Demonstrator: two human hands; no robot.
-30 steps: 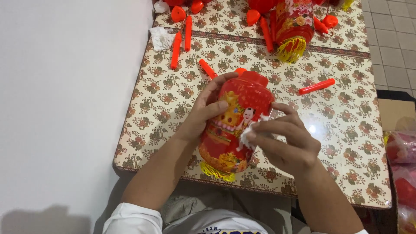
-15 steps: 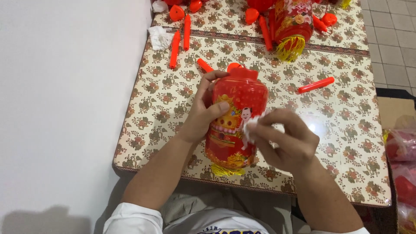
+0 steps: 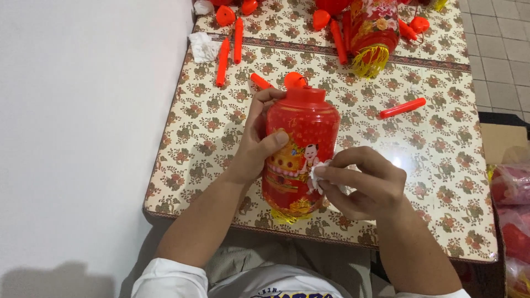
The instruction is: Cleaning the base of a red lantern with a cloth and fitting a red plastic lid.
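My left hand (image 3: 255, 144) grips a red plastic lantern (image 3: 300, 149) around its left side, thumb across the front. The lantern has a red cap, a printed picture with gold and a yellow fringe at its bottom, and it is held almost upright over the near part of the table. My right hand (image 3: 364, 183) pinches a small white crumpled tissue (image 3: 318, 172) and presses it against the lantern's right front. The lantern's back is hidden.
The table (image 3: 215, 143) has a floral cloth under a glossy cover. On it lie several red sticks (image 3: 402, 108), red caps (image 3: 224, 15), a white crumpled tissue (image 3: 203, 46) and another fringed lantern (image 3: 374, 32) at the far edge. A white wall is left; bagged red items (image 3: 510, 209) are right.
The lantern has been raised from a tilted lie to nearly upright and closer to me. My right hand with the tissue stays pressed on its right front.
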